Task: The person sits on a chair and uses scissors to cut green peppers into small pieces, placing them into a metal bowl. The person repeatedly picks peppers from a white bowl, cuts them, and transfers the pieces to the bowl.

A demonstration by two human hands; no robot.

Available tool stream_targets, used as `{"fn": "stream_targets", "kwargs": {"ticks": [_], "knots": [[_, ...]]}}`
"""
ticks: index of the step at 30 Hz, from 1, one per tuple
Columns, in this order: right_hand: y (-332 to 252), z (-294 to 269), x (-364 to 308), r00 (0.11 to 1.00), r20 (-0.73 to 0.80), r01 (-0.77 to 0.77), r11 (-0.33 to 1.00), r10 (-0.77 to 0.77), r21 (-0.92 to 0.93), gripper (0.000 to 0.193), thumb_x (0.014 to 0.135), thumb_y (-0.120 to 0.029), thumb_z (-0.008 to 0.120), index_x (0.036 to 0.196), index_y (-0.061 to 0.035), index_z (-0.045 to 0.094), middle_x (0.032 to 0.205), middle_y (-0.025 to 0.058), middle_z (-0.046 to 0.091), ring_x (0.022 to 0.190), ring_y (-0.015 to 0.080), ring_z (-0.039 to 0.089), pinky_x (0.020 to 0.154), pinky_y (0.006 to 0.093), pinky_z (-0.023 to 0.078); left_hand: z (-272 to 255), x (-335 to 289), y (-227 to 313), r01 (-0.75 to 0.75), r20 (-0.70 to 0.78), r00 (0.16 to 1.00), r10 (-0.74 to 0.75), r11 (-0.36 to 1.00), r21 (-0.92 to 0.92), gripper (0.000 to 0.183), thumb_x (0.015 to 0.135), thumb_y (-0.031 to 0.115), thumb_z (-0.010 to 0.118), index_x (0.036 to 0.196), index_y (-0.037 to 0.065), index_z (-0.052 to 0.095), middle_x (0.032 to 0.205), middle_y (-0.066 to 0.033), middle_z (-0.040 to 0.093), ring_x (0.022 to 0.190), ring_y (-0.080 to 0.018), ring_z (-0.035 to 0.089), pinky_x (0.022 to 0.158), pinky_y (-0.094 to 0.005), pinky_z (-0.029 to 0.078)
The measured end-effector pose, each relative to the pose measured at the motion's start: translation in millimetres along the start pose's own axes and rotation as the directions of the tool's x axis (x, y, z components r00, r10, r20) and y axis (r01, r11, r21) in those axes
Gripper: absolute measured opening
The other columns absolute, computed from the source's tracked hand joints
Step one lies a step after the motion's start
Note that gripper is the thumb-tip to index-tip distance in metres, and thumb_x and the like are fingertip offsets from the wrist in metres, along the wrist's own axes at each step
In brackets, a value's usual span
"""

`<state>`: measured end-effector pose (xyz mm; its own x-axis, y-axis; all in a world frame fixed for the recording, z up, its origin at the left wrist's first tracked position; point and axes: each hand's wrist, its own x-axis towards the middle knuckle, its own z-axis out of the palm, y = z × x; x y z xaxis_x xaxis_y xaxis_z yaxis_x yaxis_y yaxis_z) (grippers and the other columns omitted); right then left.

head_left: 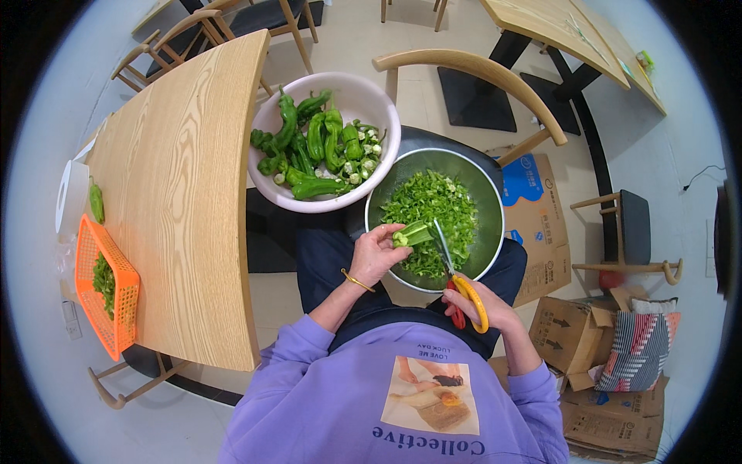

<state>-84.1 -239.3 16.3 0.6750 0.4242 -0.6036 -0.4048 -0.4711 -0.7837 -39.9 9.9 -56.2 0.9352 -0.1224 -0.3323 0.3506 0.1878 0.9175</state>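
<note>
My left hand pinches a green pepper by its end, over the near left part of a metal bowl. Chopped green pepper covers the bottom of that bowl. In my right hand are scissors with yellow and red handles, their blades reaching up to the pepper's right end. A pinkish-white basin sits to the left of the bowl, holding whole green peppers and several cut-off stem ends.
At left stands a wooden table bearing an orange basket of greens and a single pepper. A wooden chair stands ahead, behind the bowl. Cardboard boxes and a striped cushion lie at right.
</note>
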Motion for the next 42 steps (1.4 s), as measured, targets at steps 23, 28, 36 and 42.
{"fn": "stream_targets", "kwargs": {"ticks": [23,28,36,42], "knots": [[-5,-2,9,0.999,-0.034,0.012,0.985,-0.019,-0.175,0.046,0.101,-0.034,0.057,0.131,0.0006,0.049,0.074,0.0079,0.062,0.059,0.0179,0.064,0.053,0.0313,0.051,-1,5,8,-0.055,0.047,0.998,0.044,0.963,0.263,0.043,0.073,0.007,0.08,0.114,-0.001,0.07,0.088,-0.0046,0.071,0.075,-0.0078,0.065,0.069,-0.0239,0.054],[-5,-5,2,0.999,0.025,0.027,0.994,-0.025,-0.109,0.048,0.101,-0.037,0.055,0.132,-0.0011,0.047,0.075,0.0089,0.064,0.057,0.0178,0.063,0.052,0.0311,0.051,5,4,11,-0.192,-0.09,0.96,0.265,0.857,0.478,0.044,0.07,0.012,0.08,0.113,0.002,0.071,0.082,-0.0047,0.069,0.073,-0.0097,0.063,0.072,-0.0252,0.055],[-10,-2,5,0.997,-0.025,0.071,0.967,-0.079,-0.246,0.057,0.101,-0.035,0.056,0.145,-0.0016,0.039,0.074,0.0102,0.065,0.055,0.0181,0.062,0.051,0.0317,0.05,8,2,22,-0.021,-0.033,0.999,0.036,0.933,0.36,0.044,0.074,0.006,0.08,0.116,-0.002,0.069,0.093,-0.0071,0.073,0.079,-0.0088,0.067,0.075,-0.0238,0.055],[-2,0,6,0.998,-0.032,0.046,0.987,-0.052,-0.151,0.051,0.101,-0.033,0.059,0.138,0.0001,0.046,0.067,0.0089,0.062,0.053,0.0168,0.061,0.048,0.0311,0.047,4,9,11,0.042,0.078,0.995,-0.055,0.986,0.16,0.042,0.073,0.008,0.082,0.112,-0.005,0.069,0.082,-0.0023,0.07,0.072,-0.0063,0.064,0.067,-0.0227,0.053]]}}
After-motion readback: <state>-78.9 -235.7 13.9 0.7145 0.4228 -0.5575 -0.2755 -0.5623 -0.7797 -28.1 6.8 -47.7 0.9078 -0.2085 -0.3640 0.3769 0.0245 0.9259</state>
